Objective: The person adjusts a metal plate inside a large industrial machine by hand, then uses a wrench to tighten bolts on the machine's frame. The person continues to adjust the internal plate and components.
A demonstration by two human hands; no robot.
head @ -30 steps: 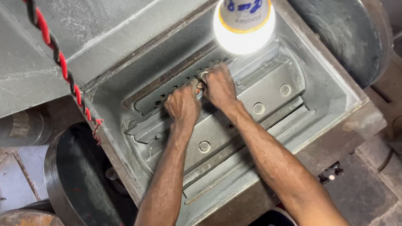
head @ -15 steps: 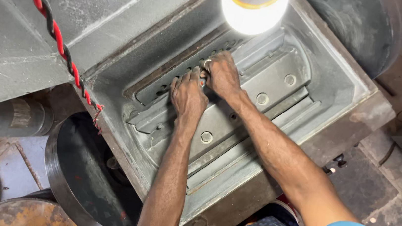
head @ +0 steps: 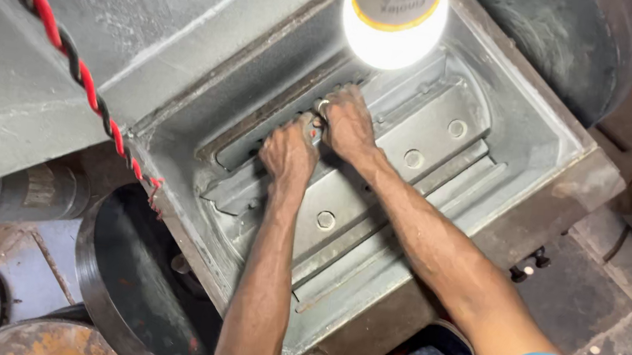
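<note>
Inside the grey metal housing, both hands stay at the slotted plate.
Left hand and right hand, closed on a small ring-shaped part, have barely shifted; work continues there.

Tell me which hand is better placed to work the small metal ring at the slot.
Right, probably. The right hand has its fingers at the metal ring by the slot; the left hand rests lower, beside it.
</note>
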